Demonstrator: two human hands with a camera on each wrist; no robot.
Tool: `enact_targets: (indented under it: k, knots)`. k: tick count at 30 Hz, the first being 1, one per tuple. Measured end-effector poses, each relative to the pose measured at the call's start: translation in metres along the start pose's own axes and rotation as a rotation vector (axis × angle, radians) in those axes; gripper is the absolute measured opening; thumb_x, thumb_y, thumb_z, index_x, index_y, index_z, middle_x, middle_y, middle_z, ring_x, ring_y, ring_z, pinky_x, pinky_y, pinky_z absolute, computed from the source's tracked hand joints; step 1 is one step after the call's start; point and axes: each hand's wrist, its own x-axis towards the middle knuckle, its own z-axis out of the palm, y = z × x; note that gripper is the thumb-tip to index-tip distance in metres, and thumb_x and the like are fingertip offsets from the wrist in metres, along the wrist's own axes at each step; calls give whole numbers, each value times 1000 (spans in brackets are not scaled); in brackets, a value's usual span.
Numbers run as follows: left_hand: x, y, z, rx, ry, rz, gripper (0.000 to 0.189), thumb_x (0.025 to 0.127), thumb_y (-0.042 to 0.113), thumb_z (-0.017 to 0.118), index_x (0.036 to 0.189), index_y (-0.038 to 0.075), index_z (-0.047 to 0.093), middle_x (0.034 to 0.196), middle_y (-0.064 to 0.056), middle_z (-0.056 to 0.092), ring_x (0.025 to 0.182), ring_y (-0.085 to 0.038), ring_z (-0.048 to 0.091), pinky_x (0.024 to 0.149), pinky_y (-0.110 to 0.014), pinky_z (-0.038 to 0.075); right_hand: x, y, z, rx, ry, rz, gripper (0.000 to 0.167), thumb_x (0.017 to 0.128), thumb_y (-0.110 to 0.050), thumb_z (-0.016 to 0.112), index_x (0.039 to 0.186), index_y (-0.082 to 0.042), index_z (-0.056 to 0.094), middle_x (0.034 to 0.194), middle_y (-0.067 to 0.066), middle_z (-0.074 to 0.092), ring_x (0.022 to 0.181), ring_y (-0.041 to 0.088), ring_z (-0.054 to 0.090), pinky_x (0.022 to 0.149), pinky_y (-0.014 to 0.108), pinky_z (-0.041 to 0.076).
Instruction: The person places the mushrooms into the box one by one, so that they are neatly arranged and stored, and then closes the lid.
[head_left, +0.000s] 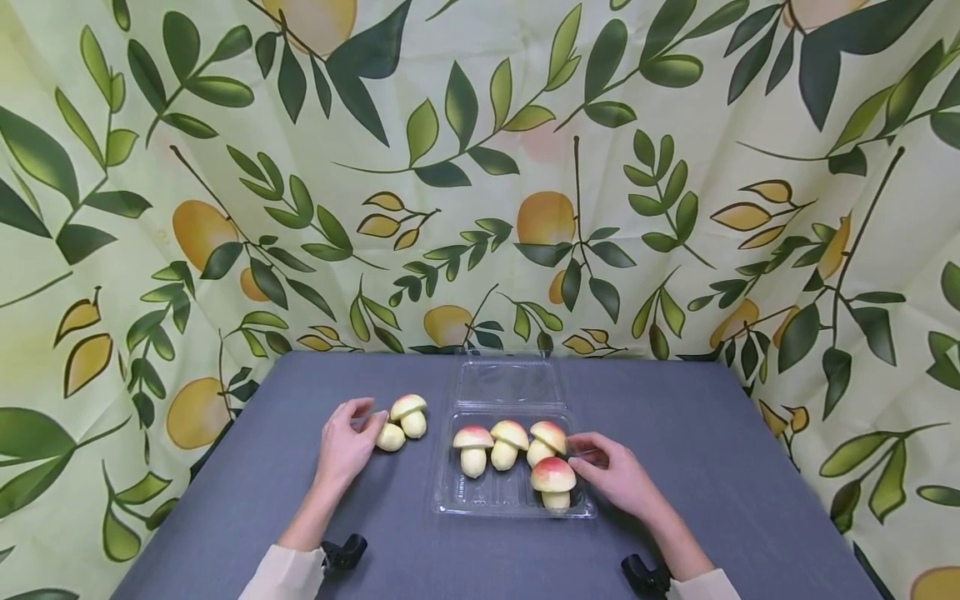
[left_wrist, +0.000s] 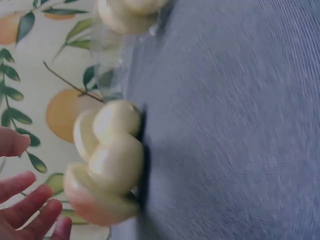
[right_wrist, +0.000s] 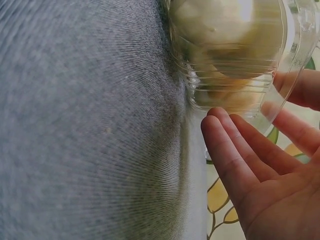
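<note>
In the head view, my left hand (head_left: 348, 446) is beside two mushrooms with pale stems and reddish caps on the table. Its fingertips overlap the nearer mushroom (head_left: 391, 437) there; the other mushroom (head_left: 409, 415) lies just beyond. The left wrist view shows the left fingers (left_wrist: 30, 212) spread and apart from the pair. A clear plastic box (head_left: 487, 500) holds several similar mushrooms (head_left: 553, 477). At the box's right side, my right hand (head_left: 617, 475) has its fingertips by the rim. The right wrist view shows these fingers (right_wrist: 225, 145) fairly straight, against or very near the wall.
The box's clear lid (head_left: 510, 383) is folded back, away from me. Beneath everything is a dark grey table (head_left: 675, 417), with a leaf-and-fruit patterned cloth (head_left: 465, 208) behind it and at both sides. Black straps with mounts (head_left: 345, 552) are on the wrists.
</note>
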Motion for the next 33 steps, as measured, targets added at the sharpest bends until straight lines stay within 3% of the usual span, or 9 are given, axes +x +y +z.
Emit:
enact_targets:
  k: [5, 12, 21, 33]
  knots:
    - [2, -10, -1, 62, -67, -68, 45, 90, 26, 77, 121, -5, 68, 115, -24, 66, 110, -39, 60, 95, -50, 47, 0, 0, 0, 1, -1, -2, 33, 95, -20, 73, 125, -6, 67, 118, 10, 68, 101, 21, 69, 88, 37, 57]
    - [3, -16, 0, 64, -164, -186, 54, 90, 32, 76, 128, -4, 64, 121, -24, 63, 114, -37, 59, 98, -49, 46, -1, 0, -1, -6, -4, -23, 33, 96, -20, 72, 125, -5, 67, 118, 11, 68, 102, 23, 69, 89, 39, 57]
    - [1, -17, 3, 70, -193, -197, 51, 92, 28, 76, 129, -5, 63, 122, -25, 65, 115, -37, 59, 97, -50, 47, 0, 0, 1, -1, 3, 25, 31, 95, -20, 73, 124, -9, 68, 115, 7, 69, 102, 20, 68, 88, 36, 57]
    - [-1, -19, 5, 77, -139, -167, 43, 90, 23, 76, 126, -1, 68, 115, -20, 66, 105, -32, 61, 89, -41, 47, -1, -2, -1, 8, -5, 22, 32, 96, -20, 72, 124, -7, 68, 116, 8, 69, 103, 21, 68, 91, 40, 56]
